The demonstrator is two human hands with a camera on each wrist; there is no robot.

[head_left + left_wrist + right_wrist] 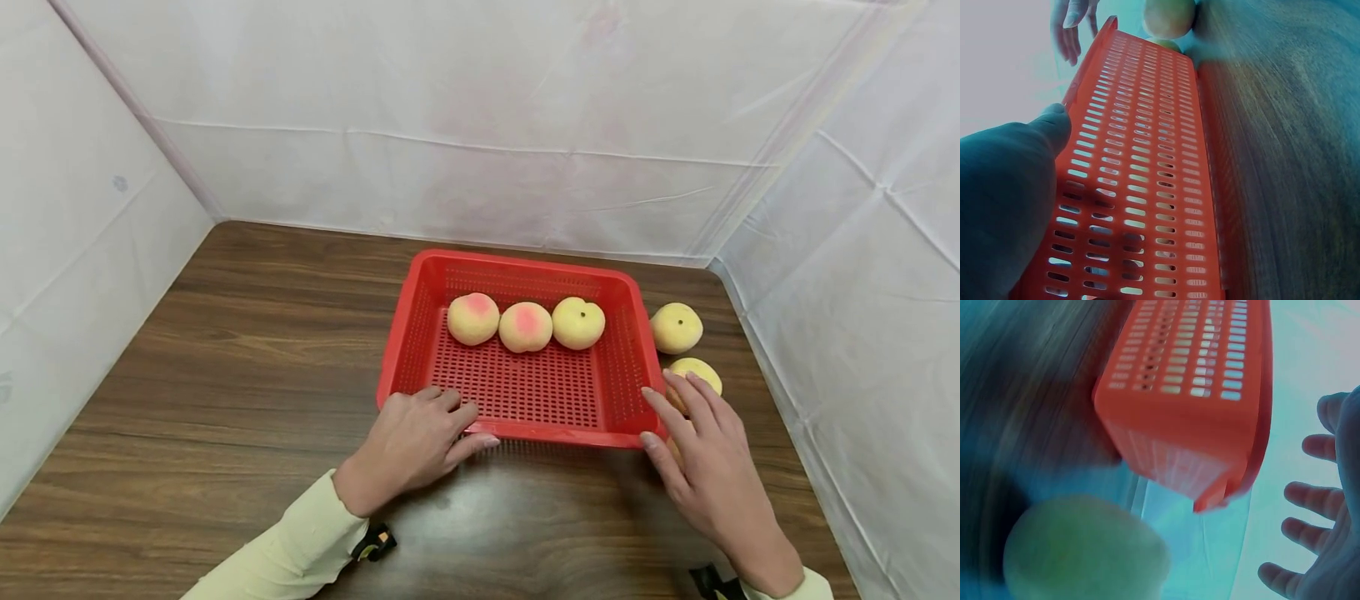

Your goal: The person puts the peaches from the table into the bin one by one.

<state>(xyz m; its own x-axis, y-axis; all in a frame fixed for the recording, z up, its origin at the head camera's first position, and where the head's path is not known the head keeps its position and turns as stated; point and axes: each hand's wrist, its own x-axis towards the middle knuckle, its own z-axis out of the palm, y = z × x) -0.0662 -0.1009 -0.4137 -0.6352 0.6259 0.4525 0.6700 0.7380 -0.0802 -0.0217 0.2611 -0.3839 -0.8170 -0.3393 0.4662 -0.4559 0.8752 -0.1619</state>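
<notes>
A red perforated plastic basket point(517, 429) sits on the table with three peaches in a row inside: a pink-blushed one point(473, 319) at left, another blushed one point(526, 327) in the middle and a yellow one point(578, 323) at right. My left hand point(416, 437) grips the near rim toward its left corner, with the thumb point(1054, 128) on the outer side. Over the near right corner hovers my right hand point(708, 458), fingers spread and holding nothing. Beside the basket lie a peach point(677, 327), a second peach point(697, 369) partly behind the fingers, and another mostly hidden under the right hand.
The dark wood-grain table point(247, 375) extends left of the basket and in front of it. White sheeting point(465, 125) hangs behind the table and along both sides, close on the right to the loose peaches.
</notes>
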